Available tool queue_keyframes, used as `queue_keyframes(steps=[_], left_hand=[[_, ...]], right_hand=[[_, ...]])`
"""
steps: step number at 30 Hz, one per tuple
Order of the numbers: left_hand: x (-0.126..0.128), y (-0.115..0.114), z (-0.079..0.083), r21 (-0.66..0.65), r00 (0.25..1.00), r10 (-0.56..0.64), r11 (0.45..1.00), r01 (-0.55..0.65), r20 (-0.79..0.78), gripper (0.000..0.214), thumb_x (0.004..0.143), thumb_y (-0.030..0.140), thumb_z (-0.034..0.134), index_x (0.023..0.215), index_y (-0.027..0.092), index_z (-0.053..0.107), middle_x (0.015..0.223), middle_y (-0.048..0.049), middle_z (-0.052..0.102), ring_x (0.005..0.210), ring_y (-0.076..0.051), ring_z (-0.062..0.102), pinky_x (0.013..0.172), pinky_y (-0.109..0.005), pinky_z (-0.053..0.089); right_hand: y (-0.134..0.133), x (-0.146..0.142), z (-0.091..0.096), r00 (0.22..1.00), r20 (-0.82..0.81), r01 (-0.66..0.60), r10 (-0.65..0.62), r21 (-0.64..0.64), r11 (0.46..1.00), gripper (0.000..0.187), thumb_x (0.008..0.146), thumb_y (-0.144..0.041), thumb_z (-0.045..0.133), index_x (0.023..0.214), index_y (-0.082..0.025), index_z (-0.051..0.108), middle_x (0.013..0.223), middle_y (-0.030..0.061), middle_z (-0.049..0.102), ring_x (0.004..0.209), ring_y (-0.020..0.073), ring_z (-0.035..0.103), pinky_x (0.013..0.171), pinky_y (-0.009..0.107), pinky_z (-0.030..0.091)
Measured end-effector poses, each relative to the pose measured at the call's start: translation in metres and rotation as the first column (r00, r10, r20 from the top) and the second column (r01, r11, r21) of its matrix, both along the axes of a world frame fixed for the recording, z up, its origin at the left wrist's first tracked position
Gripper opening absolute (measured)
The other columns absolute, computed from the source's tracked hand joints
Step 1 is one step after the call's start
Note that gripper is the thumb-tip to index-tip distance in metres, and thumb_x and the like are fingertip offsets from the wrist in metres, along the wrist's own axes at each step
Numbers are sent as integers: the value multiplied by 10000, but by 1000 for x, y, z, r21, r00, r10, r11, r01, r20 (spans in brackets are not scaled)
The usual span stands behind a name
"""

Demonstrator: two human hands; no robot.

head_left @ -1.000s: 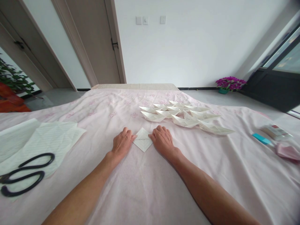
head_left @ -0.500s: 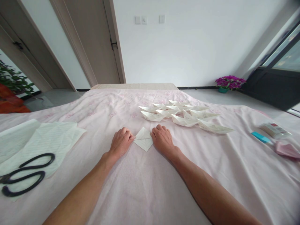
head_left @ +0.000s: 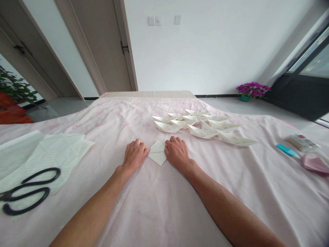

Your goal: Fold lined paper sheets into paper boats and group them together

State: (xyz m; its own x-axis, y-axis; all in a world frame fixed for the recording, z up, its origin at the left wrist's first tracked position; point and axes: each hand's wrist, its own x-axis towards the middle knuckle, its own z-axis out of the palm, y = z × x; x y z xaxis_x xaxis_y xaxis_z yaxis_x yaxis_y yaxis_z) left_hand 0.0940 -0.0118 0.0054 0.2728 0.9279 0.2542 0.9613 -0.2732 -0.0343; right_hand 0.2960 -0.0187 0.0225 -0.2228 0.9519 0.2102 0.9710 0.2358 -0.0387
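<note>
A small folded paper [head_left: 157, 153], white and diamond-shaped with a crease line across it, lies on the pink cloth in front of me. My left hand [head_left: 136, 154] is closed at its left corner. At the right corner my right hand [head_left: 176, 149] is closed too, fingers curled and the paper's edge hidden under them. Just beyond, several folded paper boats [head_left: 205, 127] stand grouped on the cloth.
Black-handled scissors [head_left: 28, 192] rest on lined paper sheets [head_left: 61, 147] at the left. On the right lie a blue object [head_left: 286, 150], a clear-wrapped pack [head_left: 303, 141] and a pink object [head_left: 315, 164]. A patterned pink cloth [head_left: 144, 209] covers the table.
My left hand has shifted very slightly to the right along the folded paper's left corner. The right hand has moved slightly inward over the right corner. The boats and scissors are unchanged.
</note>
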Motion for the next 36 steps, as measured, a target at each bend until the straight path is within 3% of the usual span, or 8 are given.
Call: queue_keyframes(steps=[12, 22, 25, 29, 32, 36], left_hand=[[4, 3, 4, -14, 1000, 11, 1000, -11, 0, 267, 916, 289, 467, 795, 173, 675, 896, -85, 620, 818, -218, 616, 805, -366, 405], [8, -2, 6, -4, 999, 16, 1000, -16, 33, 238, 887, 275, 504, 733, 191, 666, 855, -68, 640, 840, -206, 619, 963, -408, 368], [9, -5, 5, 52, 999, 4, 999, -6, 51, 208, 895, 253, 503, 769, 193, 658, 869, -72, 642, 872, -214, 619, 1016, -435, 354], [8, -6, 1, 107, 974, -176, 981, 161, 144, 175, 923, 194, 476, 977, 186, 643, 1040, -90, 656, 997, -212, 619, 980, -377, 448], [7, -4, -5, 75, 897, -372, 928, 365, 239, 327, 937, 106, 399, 1175, 206, 600, 1258, -78, 628, 1137, -166, 603, 1000, -311, 483], [9, -1, -10, 34, 838, -486, 869, 494, 246, 443, 918, 51, 353, 1289, 178, 559, 1373, -88, 583, 1257, -154, 552, 1084, -332, 449]], right_hand=[[1, -1, 0, 999, 7, -39, 39, -7, 999, 181, 920, -217, 472, 914, -194, 651, 1008, 89, 611, 934, 229, 526, 748, 335, 365], [1, 5, -3, 1000, -23, 13, -13, -10, 1000, 235, 958, -276, 426, 885, -203, 637, 985, 81, 596, 896, 220, 515, 739, 334, 337], [1, 7, -5, 999, -28, 22, -22, -2, 1000, 242, 962, -299, 427, 880, -200, 632, 980, 83, 591, 897, 222, 511, 737, 332, 329], [1, 6, -6, 999, -28, 23, -23, 14, 1000, 224, 960, -293, 436, 884, -198, 624, 987, 79, 591, 903, 226, 515, 742, 333, 336], [0, 6, -5, 1000, -25, 16, -16, 8, 1000, 219, 964, -286, 431, 893, -198, 618, 995, 81, 589, 911, 231, 515, 743, 333, 343], [-1, 6, -5, 999, -28, 23, -23, -4, 1000, 212, 970, -282, 419, 902, -197, 601, 1014, 88, 583, 927, 238, 511, 754, 336, 346]])
